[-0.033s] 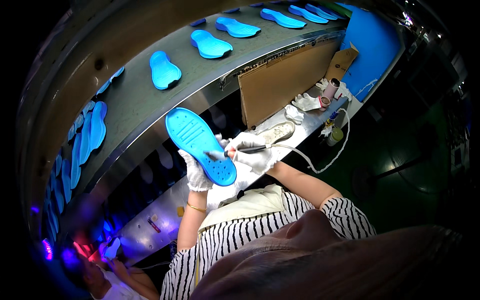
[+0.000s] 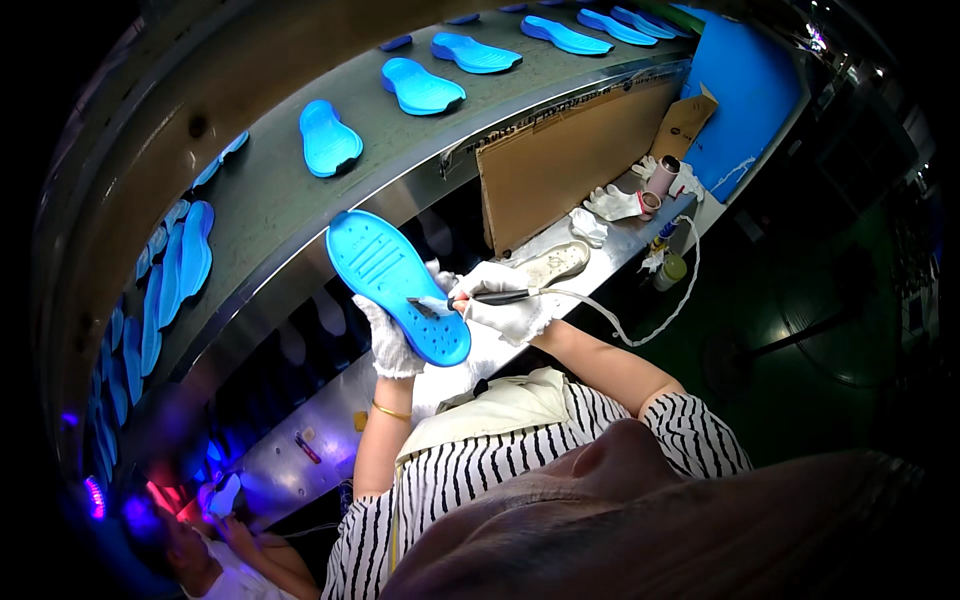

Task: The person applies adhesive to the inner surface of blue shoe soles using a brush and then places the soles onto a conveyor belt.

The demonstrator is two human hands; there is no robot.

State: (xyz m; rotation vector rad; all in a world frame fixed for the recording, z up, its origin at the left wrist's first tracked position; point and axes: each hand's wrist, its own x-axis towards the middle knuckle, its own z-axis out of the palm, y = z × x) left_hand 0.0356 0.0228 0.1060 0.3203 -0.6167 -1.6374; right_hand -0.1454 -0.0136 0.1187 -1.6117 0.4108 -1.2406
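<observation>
My left hand (image 2: 391, 343), in a white glove, grips a bright blue shoe sole (image 2: 372, 258) by its lower left edge. The sole is tilted, its grooved and hole-dotted face turned up to me. In my gloved right hand (image 2: 503, 304) is a pen-like tool (image 2: 500, 297) with a black handle and a white cord. Its flat tip lies over the sole's face just above the holes; whether it touches cannot be told. A pale, worn-looking sole (image 2: 556, 263) rests on the metal bench beyond my right hand.
A curved conveyor belt (image 2: 270, 215) carries several blue soles (image 2: 331, 138). Cardboard (image 2: 570, 160) stands along the bench (image 2: 345, 405). White gloves (image 2: 612, 203), a pink cup (image 2: 662, 176) and a jar (image 2: 671, 270) sit at right. The cord (image 2: 640, 340) loops there. Another person (image 2: 235, 560) works at lower left.
The blue sole and my left hand have shifted slightly up and left. The tool's tip has moved a little the same way. Soles on the belt have shifted very slightly.
</observation>
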